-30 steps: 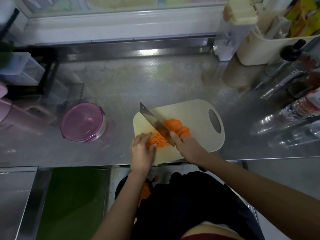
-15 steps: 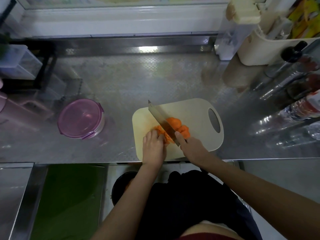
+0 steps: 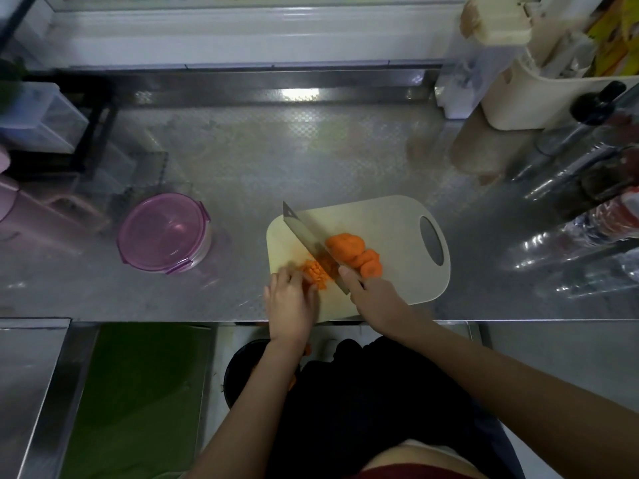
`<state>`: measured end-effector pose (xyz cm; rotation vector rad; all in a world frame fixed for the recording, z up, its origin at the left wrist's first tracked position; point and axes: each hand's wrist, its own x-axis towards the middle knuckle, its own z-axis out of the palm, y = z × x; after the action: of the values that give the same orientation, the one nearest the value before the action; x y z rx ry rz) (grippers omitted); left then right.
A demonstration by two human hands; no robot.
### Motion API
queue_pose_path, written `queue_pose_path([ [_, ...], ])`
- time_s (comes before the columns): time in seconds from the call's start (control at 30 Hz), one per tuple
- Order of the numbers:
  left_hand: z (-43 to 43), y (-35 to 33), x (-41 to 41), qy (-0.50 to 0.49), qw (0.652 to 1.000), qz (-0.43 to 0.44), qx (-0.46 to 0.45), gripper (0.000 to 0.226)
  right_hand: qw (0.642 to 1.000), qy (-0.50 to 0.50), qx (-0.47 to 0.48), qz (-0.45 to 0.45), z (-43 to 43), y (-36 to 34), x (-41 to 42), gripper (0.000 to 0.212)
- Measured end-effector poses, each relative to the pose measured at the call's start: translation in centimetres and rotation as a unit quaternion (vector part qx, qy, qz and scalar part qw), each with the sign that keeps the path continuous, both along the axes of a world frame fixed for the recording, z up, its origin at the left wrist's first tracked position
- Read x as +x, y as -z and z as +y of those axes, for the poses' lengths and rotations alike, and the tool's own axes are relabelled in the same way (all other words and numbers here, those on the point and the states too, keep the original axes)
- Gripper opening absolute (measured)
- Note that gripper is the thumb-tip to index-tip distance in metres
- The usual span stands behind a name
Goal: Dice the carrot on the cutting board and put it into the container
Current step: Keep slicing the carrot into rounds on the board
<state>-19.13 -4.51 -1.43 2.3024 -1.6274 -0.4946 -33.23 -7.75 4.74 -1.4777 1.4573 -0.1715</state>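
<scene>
A cream cutting board lies on the steel counter near its front edge. On it are orange carrot slices to the right of the blade and a small heap of diced carrot to its left. My right hand grips the handle of a cleaver whose blade slants across the board with its edge down on the carrot. My left hand rests with curled fingers on the diced heap. A round container with a purple lid stands left of the board.
A pink jug and a black rack with clear boxes stand at far left. Bottles and a cream caddy crowd the right side. A dark bin sits below the counter edge.
The view shifted slightly. The cleaver has kept chopping, now a little further left across the carrot, and my left hand has drawn back slightly along the heap.
</scene>
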Motion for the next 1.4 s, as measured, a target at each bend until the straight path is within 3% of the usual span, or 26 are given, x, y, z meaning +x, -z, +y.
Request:
queue_pose_path([
  [0.2,0.2,-0.1,0.0,-0.052,0.989,0.128,-0.055,0.048,1.0,0.0,-0.008,-0.016,0.4,0.0,0.4,0.042],
  [0.3,0.1,-0.1,0.1,-0.064,0.985,0.152,-0.04,0.044,1.0,-0.007,0.013,-0.004,0.6,0.3,0.4,0.042],
  [0.57,-0.5,-0.1,0.7,-0.069,0.987,0.138,-0.054,0.014,0.999,-0.02,0.033,0.026,0.6,0.3,0.7,0.054],
  [0.83,-0.7,-0.2,0.8,-0.058,0.989,0.124,-0.048,0.017,0.998,-0.013,0.032,0.048,0.9,0.7,1.1,0.058],
  [1.1,-0.7,-0.3,0.8,-0.055,0.993,0.106,-0.027,0.017,1.0,0.001,-0.003,0.014,0.8,2.2,2.7,0.06],
  [1.3,-0.7,-0.1,0.7,-0.057,0.993,0.104,-0.029,0.015,0.999,-0.006,0.004,0.045,1.1,2.0,2.9,0.053],
  [1.4,-0.7,-0.1,0.7,-0.052,0.993,0.1,-0.038,0.015,0.998,0.007,0.003,0.059,1.1,3.0,3.1,0.059],
])
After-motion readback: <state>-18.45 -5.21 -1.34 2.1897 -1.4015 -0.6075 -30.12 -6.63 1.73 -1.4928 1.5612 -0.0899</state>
